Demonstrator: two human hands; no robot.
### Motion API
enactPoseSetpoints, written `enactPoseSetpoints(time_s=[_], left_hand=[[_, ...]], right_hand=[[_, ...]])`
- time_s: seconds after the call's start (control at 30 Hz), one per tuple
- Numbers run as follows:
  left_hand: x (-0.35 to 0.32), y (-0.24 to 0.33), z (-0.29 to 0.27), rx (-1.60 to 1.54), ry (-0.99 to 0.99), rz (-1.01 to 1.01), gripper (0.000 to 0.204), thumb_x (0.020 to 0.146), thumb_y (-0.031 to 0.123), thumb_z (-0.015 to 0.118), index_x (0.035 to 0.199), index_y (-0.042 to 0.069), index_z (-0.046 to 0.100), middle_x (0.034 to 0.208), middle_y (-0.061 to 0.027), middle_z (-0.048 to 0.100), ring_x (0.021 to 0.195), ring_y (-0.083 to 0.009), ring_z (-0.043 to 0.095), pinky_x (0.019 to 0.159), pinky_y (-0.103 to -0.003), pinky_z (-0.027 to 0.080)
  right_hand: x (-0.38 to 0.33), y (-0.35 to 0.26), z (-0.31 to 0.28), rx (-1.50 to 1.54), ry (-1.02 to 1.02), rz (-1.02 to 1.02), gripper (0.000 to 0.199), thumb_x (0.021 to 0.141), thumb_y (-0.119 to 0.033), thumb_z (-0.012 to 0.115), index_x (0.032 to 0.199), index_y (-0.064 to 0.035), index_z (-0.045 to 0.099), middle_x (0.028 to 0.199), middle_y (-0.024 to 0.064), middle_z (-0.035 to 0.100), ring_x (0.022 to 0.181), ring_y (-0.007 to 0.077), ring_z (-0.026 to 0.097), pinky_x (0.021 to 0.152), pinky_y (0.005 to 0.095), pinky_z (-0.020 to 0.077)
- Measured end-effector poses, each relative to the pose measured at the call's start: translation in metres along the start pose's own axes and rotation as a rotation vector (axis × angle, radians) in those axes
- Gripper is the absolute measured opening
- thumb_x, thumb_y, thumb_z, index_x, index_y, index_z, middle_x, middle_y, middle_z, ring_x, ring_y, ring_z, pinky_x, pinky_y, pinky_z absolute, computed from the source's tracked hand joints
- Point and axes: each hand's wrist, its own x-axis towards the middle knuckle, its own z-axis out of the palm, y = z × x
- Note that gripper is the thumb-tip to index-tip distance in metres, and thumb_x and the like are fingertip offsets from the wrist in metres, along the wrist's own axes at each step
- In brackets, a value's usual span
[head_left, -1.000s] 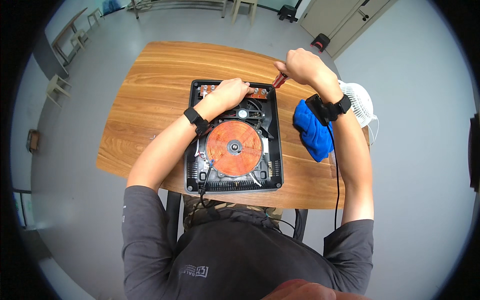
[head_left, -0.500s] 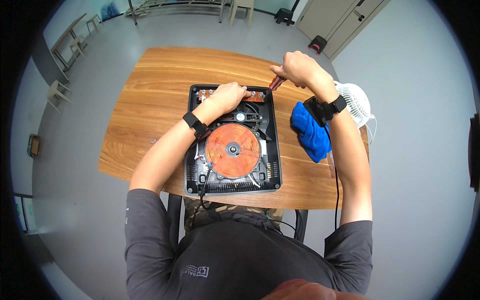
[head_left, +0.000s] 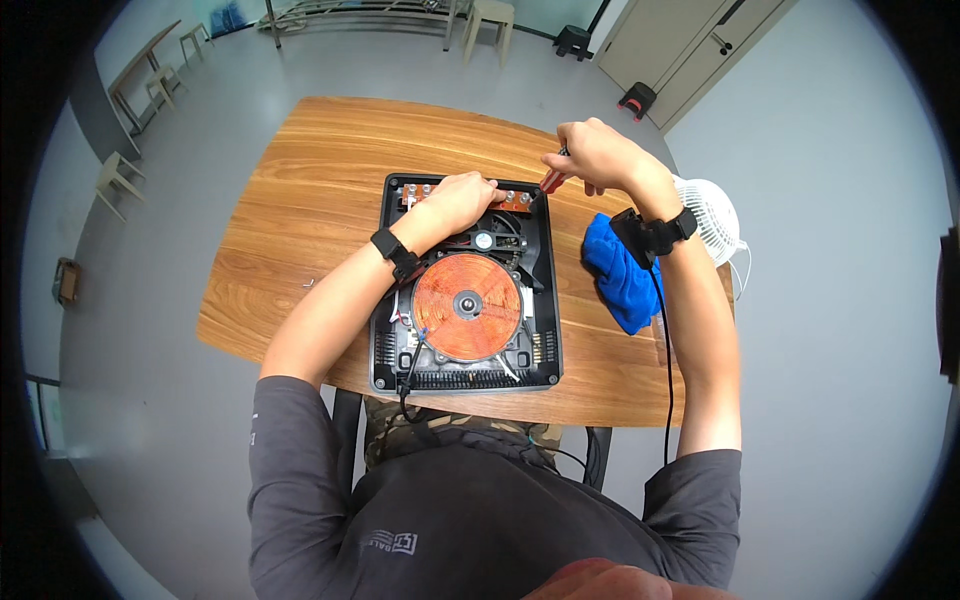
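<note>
An opened induction cooker (head_left: 466, 384) lies on the table, its round copper coil (head_left: 450, 283) nearest me and a black fan (head_left: 484, 241) beyond it. At the far end is a narrow orange-brown circuit board (head_left: 515, 207) with several round metal parts. My left hand (head_left: 462, 201) is closed over this board, fingers curled and a fingertip pressing on it. In my right hand (head_left: 598, 153) is a screwdriver with a red handle (head_left: 552, 181), fingers wrapped round its upper end. It tilts down to the far right corner of the housing; its tip is hard to make out.
A crumpled blue cloth (head_left: 622, 275) and a white fan (head_left: 712, 222) are right of the cooker, by my right forearm. Small metal bits (head_left: 309, 283) lie left on the wooden table (head_left: 260, 230). A black cable (head_left: 668, 370) hangs from my right wrist.
My right hand has turned and sunk a little on the screwdriver, covering more of its handle. The left hand stays on the board. The whole view has shifted slightly.
</note>
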Motion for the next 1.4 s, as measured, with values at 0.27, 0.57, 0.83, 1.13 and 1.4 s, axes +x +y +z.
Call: enactPoseSetpoints(time_s=[0.27, 0.57, 0.83, 1.13, 1.4], left_hand=[[0.001, 0.001, -0.009, -0.030, -0.070, -0.001, 0.029, 0.101, 0.013, 0.054, 0.122, 0.012, 0.073, 0.101, -0.0197, 0.073, 0.098, -0.0385, 0.070, 0.087, -0.048, 0.056], [-0.028, -0.023, -0.059, -0.210, -0.052, 0.051, 0.036, 0.088, 0.007, 0.069, 0.124, 0.002, 0.069, 0.117, -0.0191, 0.072, 0.110, -0.0386, 0.067, 0.095, -0.046, 0.055], [-0.150, -0.077, -0.119, -0.157, 0.001, -0.242, 0.023, 0.092, 0.011, 0.071, 0.113, 0.001, 0.074, 0.100, -0.0162, 0.074, 0.086, -0.0281, 0.072, 0.079, -0.038, 0.057], [-0.220, -0.078, -0.095, -0.184, -0.090, -0.536, 0.021, 0.091, 0.009, 0.072, 0.110, 0.000, 0.074, 0.102, -0.0184, 0.074, 0.088, -0.0297, 0.073, 0.081, -0.038, 0.058], [-0.181, -0.098, -0.066, -0.010, -0.005, -0.412, 0.021, 0.089, 0.009, 0.074, 0.107, -0.001, 0.073, 0.101, -0.0195, 0.072, 0.092, -0.0360, 0.071, 0.083, -0.042, 0.058]], right_hand=[[0.007, -0.013, 0.000, -0.166, 0.008, 0.175, 0.050, 0.098, -0.038, 0.061, 0.075, 0.0041, 0.074, 0.062, 0.0169, 0.068, 0.060, 0.0304, 0.072, 0.065, 0.0426, 0.0596], [0.009, -0.007, 0.002, -0.257, 0.027, 0.165, 0.045, 0.096, -0.040, 0.065, 0.084, 0.0021, 0.077, 0.078, 0.0205, 0.074, 0.078, 0.0351, 0.075, 0.079, 0.0450, 0.0599], [0.011, 0.023, 0.013, -0.150, 0.158, 0.009, 0.051, 0.099, -0.032, 0.063, 0.075, 0.0130, 0.069, 0.058, 0.0221, 0.065, 0.050, 0.0299, 0.068, 0.053, 0.0413, 0.0570], [0.015, 0.019, 0.010, -0.110, 0.127, -0.010, 0.048, 0.098, -0.027, 0.062, 0.071, 0.0122, 0.068, 0.062, 0.0248, 0.066, 0.055, 0.0348, 0.069, 0.057, 0.0429, 0.0585], [0.020, 0.008, 0.016, -0.162, 0.162, 0.013, 0.040, 0.095, -0.026, 0.063, 0.069, 0.0024, 0.074, 0.071, 0.0218, 0.071, 0.078, 0.0390, 0.073, 0.080, 0.0446, 0.0598]])
